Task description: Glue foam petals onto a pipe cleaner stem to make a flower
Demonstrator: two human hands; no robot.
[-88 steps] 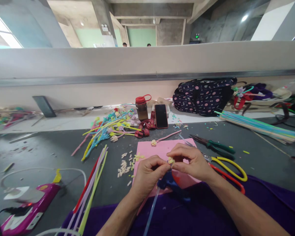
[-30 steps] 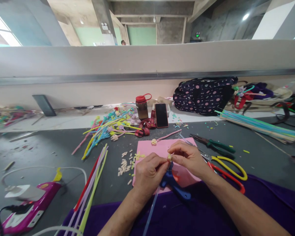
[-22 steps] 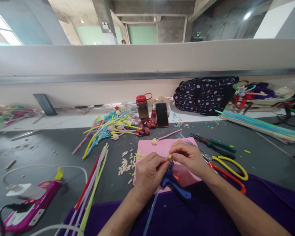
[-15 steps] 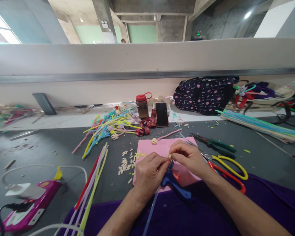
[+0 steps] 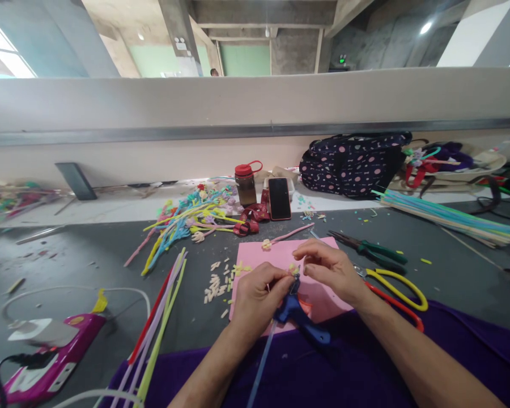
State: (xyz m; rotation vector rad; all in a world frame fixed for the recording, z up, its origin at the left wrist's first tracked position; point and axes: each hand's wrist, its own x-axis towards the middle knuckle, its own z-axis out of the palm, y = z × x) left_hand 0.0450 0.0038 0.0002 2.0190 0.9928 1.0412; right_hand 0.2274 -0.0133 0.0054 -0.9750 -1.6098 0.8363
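Yellow flower [image 5: 294, 269] pinched in left fingers [image 5: 282, 288]; right fingers [image 5: 317, 251] spread; blue glue gun [image 5: 302, 324] below; scissors [image 5: 397, 277], pliers [image 5: 369, 249] nearby.

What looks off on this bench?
A stray scrap: one yellow-green bit lies right of the green-handled pliers, away from the cut pieces left of the pink sheet. The yellowish piece in the left hand is too small to judge.
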